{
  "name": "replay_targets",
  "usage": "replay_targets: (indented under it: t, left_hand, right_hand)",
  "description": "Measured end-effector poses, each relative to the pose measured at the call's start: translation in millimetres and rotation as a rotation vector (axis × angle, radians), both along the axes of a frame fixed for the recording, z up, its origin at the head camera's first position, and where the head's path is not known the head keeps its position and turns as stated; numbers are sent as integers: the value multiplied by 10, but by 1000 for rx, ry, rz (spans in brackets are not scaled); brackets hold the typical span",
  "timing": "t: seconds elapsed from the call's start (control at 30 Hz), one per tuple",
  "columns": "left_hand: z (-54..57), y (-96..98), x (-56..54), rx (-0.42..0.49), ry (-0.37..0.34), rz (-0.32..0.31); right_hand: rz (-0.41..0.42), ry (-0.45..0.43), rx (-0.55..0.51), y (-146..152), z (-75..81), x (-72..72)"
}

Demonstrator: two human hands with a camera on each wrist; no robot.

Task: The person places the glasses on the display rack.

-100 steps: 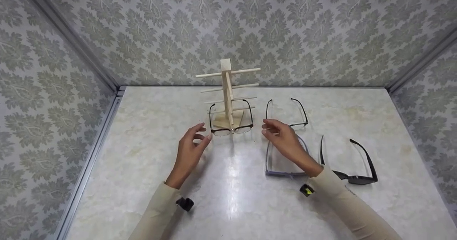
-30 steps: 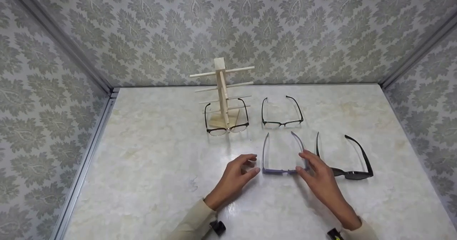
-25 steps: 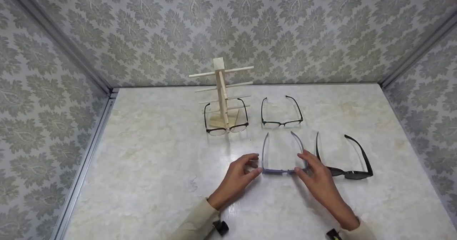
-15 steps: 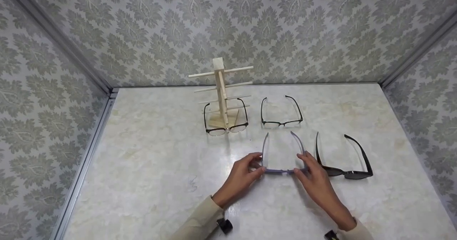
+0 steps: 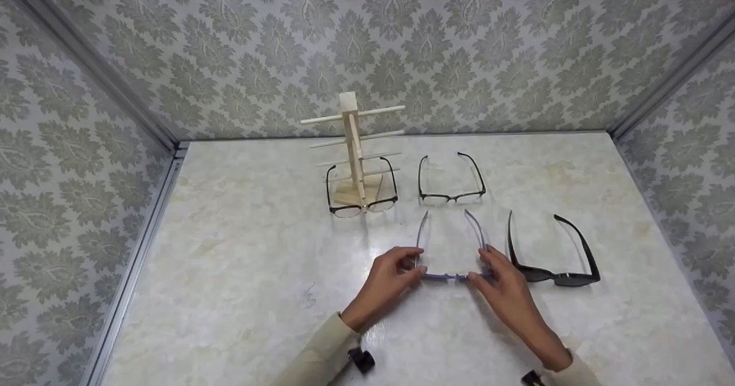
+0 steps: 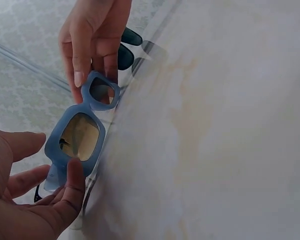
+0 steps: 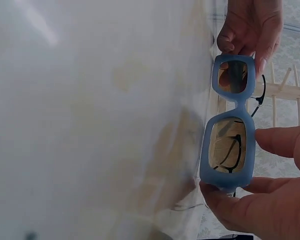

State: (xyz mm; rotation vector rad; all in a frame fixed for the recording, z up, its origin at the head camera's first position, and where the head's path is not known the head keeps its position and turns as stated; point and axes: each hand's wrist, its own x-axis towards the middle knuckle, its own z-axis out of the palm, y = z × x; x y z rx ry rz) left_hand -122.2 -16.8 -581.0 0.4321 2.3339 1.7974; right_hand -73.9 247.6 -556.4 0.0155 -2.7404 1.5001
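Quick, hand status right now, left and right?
Left hand: closed, holding the left end of the blue glasses.
Right hand: closed, holding the right end of the same pair.

The table [image 5: 229, 248] is pale, glossy and marbled with faint tan patches, filling most of the lower frame in the head view. On it, just above the centre, sits the base of a wooden stand [image 5: 352, 145]. To its right lie black-rimmed glasses [image 5: 439, 196], arms spread toward the top. Black sunglasses [image 5: 576, 281] lie farther right and lower, also unfolded. Whether the blue glasses [image 5: 437, 277], right of centre, touch the surface cannot be told.
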Motion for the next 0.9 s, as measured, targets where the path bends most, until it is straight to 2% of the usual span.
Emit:
replay_targets:
  t: [0.2,0.43,0.9]
  left_hand:
    - [44,-66,35,22,-10,17]
    - [118,-138,66,63,-5,8]
    - [289,-239,103,72,29,0]
  right_hand:
    - [-15,9,-69,-16,38,6]
    - [-6,48,-127,-43,105,25]
    - [18,117,-183,-78,181,19]
